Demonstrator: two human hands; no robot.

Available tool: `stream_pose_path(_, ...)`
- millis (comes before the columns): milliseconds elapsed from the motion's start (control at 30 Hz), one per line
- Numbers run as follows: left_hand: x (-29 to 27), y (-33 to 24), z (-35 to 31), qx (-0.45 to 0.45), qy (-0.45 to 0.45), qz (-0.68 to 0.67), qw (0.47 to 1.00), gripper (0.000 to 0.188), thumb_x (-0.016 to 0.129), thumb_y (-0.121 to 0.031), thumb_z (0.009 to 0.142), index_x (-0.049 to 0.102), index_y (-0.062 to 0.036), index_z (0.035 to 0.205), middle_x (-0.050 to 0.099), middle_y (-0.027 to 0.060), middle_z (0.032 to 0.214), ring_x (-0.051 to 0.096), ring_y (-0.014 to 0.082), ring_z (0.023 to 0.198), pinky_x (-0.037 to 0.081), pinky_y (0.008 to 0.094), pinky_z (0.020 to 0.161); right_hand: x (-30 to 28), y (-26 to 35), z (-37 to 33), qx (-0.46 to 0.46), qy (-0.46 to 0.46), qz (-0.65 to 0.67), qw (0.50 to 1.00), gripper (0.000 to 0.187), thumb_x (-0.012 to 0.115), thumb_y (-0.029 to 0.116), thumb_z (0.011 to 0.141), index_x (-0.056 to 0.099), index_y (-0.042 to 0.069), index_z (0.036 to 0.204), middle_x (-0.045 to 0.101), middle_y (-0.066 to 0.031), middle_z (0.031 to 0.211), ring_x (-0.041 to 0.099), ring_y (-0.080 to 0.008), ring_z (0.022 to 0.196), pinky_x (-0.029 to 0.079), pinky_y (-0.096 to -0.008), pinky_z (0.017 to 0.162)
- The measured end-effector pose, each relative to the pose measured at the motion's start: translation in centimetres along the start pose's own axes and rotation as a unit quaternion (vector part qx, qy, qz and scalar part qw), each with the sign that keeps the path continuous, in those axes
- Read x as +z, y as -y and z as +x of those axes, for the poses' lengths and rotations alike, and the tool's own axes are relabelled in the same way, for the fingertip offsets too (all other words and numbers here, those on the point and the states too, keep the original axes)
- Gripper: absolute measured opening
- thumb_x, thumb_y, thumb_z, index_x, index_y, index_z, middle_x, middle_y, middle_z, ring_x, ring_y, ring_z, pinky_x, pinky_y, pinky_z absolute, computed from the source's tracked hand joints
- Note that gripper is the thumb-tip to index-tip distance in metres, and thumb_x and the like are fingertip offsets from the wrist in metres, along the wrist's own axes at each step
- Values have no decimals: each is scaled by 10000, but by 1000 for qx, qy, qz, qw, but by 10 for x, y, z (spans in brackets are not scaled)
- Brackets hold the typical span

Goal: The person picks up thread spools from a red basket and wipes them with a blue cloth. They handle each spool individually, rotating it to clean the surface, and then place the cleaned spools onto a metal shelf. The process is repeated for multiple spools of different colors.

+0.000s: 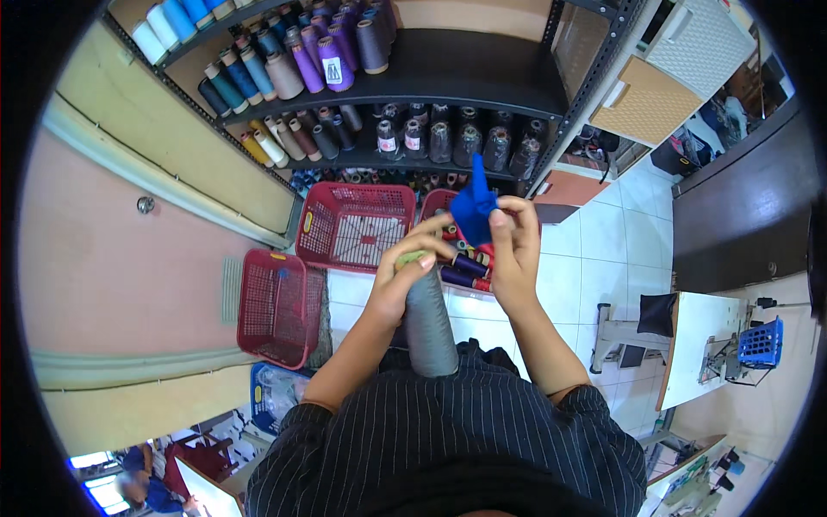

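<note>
The left hand point(392, 289) is wrapped around the top of a grey thread cone point(431, 332), its near end at the striped shirt point(457, 422). To the right and farther, the right hand point(514, 250) pinches a blue cloth point(472, 217) between thumb and fingers. Beyond, a red basket point(311, 226) sits before a black shelf point(465, 73) bearing thread.

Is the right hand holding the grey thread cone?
No, the left hand grips the grey thread cone near its top, while the right hand pinches the blue cloth.
</note>
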State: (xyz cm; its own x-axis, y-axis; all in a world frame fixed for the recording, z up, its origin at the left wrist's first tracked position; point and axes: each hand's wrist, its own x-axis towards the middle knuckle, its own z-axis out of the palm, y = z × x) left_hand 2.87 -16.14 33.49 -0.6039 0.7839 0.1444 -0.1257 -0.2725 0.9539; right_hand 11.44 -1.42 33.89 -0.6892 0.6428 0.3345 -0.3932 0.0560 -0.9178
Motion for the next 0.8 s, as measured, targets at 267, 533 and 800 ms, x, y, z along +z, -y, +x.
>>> stream_pose_path(267, 25, -14, -12, -22, -38, -33, 999, 484, 513, -285, 858, 581, -12, 1251, 527, 107, 1259, 541, 104, 833, 441, 242, 746, -12, 27, -12, 41, 32, 1, 999, 166, 583, 142, 941, 597, -1, 1024, 593, -6, 924, 531, -64, 818, 427, -220, 755)
stream_pose_path(533, 36, -11, -15, -57, -81, -105, 990, 408, 483, -234, 888, 593, -30, 1223, 608, 41, 993, 543, 70, 685, 457, 207, 619, -25, 27, -28, 72, -20, 41, 996, 192, 523, 147, 975, 522, 26, 1126, 579, 11, 883, 509, -26, 790, 403, -186, 701)
stream_pose_path(800, 52, 15, -16, -75, -34, -142, 986, 425, 498, -298, 850, 530, -2, 1154, 530, 61, 903, 494, 93, 671, 458, 240, 622, -25, 31, -26, 0, -16, -9, 1000, 205, 515, 137, 976, 500, 35, 1154, 515, 18, 820, 470, -37, 757, 385, -191, 716)
